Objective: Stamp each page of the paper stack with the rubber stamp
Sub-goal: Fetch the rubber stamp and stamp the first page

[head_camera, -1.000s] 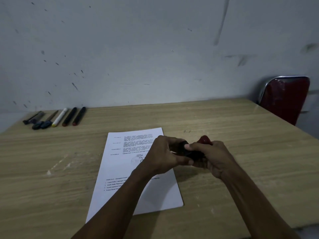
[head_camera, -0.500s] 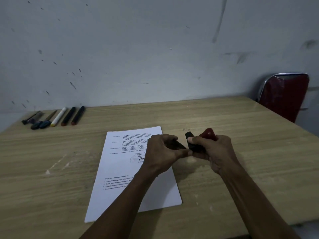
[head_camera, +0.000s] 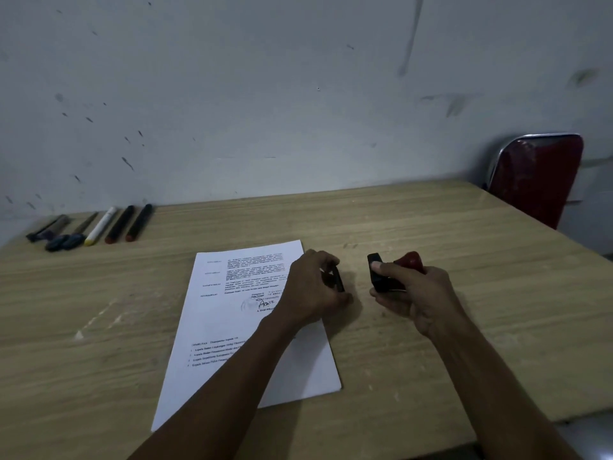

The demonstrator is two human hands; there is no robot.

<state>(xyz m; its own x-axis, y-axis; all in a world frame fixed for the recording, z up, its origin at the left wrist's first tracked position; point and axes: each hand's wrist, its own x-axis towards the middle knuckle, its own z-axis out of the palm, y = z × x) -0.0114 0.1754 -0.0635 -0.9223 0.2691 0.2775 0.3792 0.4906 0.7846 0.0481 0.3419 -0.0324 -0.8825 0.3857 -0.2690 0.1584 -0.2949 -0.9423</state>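
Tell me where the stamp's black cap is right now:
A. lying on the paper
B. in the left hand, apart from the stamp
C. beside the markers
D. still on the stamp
B: the left hand pinches the black cap over the right edge of the paper stack, with a clear gap between it and the rubber stamp that the right hand holds.

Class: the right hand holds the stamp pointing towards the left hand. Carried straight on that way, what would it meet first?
Probably the left hand and the flat black cap it pinches, facing the right hand's black, red-knobbed rubber stamp; depth is uncertain.
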